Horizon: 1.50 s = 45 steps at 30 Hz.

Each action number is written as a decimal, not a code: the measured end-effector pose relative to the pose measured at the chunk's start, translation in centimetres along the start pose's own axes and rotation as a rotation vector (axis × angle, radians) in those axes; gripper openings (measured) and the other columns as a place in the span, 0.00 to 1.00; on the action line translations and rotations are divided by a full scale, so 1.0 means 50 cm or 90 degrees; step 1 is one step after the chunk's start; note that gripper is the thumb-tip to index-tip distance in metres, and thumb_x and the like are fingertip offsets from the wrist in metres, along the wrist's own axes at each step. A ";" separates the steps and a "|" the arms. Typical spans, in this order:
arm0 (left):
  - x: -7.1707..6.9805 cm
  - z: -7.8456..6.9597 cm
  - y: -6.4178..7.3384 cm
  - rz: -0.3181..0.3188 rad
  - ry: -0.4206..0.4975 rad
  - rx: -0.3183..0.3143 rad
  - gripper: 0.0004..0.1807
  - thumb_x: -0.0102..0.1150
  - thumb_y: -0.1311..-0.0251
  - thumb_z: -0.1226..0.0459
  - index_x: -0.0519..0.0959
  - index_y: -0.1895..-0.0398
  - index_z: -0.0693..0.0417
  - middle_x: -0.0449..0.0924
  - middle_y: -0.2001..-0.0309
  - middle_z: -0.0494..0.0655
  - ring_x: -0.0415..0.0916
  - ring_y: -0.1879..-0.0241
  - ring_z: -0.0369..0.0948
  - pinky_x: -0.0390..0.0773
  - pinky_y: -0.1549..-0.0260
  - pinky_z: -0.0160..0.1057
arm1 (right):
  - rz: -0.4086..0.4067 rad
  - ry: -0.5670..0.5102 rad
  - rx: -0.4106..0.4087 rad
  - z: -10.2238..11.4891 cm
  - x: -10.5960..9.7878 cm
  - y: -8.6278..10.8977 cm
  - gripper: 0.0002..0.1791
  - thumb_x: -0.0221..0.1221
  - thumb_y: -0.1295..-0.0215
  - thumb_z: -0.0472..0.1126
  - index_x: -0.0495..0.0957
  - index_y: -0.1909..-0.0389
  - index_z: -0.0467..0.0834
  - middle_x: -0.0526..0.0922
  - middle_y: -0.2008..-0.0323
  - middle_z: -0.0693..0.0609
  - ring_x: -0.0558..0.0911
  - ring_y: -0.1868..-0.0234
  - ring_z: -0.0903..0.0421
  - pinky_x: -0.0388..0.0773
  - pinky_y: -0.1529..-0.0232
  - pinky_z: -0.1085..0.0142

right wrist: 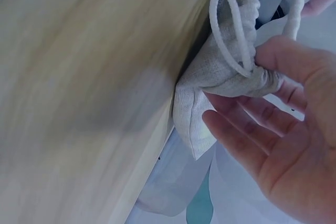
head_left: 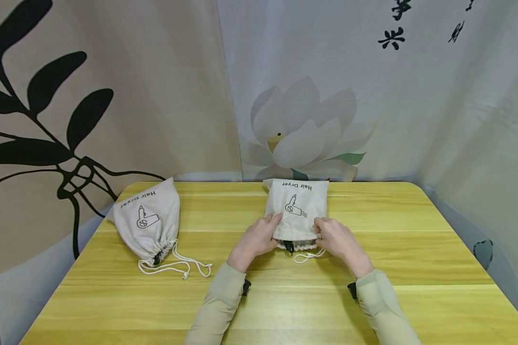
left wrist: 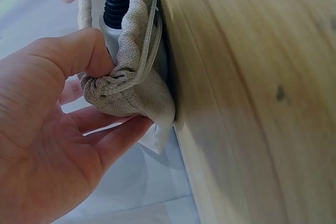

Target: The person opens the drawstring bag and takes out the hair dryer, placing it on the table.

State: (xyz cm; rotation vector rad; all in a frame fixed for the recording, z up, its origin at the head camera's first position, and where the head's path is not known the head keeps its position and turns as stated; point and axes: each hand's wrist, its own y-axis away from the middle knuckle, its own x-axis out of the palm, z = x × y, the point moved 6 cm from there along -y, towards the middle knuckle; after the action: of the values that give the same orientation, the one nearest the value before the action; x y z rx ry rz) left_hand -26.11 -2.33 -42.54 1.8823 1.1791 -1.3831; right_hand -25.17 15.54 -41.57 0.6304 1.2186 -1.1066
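Observation:
A light cloth drawstring bag printed "Hair Dryer" lies towards the back of the table, its gathered mouth facing me. My left hand pinches one side of that mouth between thumb and fingers. On the other side, my right hand grips the rim the same way. The mouth is parted: in the left wrist view a pale handle with a ribbed black cord sleeve shows inside, the rest hidden by cloth. White drawcord loops hang from the rim near my right hand.
A second drawstring bag with the same print lies at the left of the wooden table, its mouth drawn together and its white cords trailing to the right. Printed fabric curtain stands behind the table's back edge.

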 end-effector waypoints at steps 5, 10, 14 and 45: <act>-0.002 0.000 0.002 0.004 0.008 0.006 0.43 0.64 0.55 0.72 0.60 0.30 0.57 0.65 0.35 0.67 0.71 0.40 0.59 0.78 0.47 0.51 | 0.005 0.004 0.001 -0.006 -0.002 0.000 0.15 0.67 0.57 0.30 0.70 0.74 0.44 0.75 0.75 0.53 0.72 0.75 0.56 0.69 0.77 0.66; 0.000 0.003 0.000 0.015 0.014 0.002 0.45 0.65 0.55 0.72 0.59 0.29 0.57 0.64 0.33 0.65 0.70 0.39 0.58 0.77 0.45 0.49 | 0.013 0.003 0.008 -0.011 -0.006 0.001 0.14 0.67 0.55 0.31 0.70 0.73 0.45 0.77 0.74 0.53 0.74 0.73 0.56 0.71 0.76 0.66; 0.001 0.004 -0.002 0.022 0.016 -0.003 0.45 0.65 0.54 0.72 0.58 0.29 0.57 0.63 0.33 0.65 0.70 0.38 0.57 0.76 0.44 0.48 | 0.015 0.000 0.008 -0.013 -0.009 0.001 0.13 0.66 0.55 0.31 0.71 0.73 0.45 0.78 0.73 0.53 0.75 0.72 0.56 0.72 0.75 0.65; -0.005 0.023 0.012 0.026 0.039 0.000 0.36 0.61 0.53 0.76 0.67 0.35 0.59 0.72 0.37 0.56 0.73 0.40 0.52 0.73 0.40 0.46 | 0.047 -0.012 0.060 -0.056 -0.021 0.020 0.14 0.63 0.50 0.30 0.66 0.77 0.45 0.66 0.79 0.54 0.67 0.75 0.56 0.59 0.77 0.68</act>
State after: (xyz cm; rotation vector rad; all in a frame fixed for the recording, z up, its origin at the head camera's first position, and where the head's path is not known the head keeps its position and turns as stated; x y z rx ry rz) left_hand -26.16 -3.66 -42.74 1.9510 1.1639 -1.3124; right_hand -25.39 18.70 -41.50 0.7292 1.1228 -1.1103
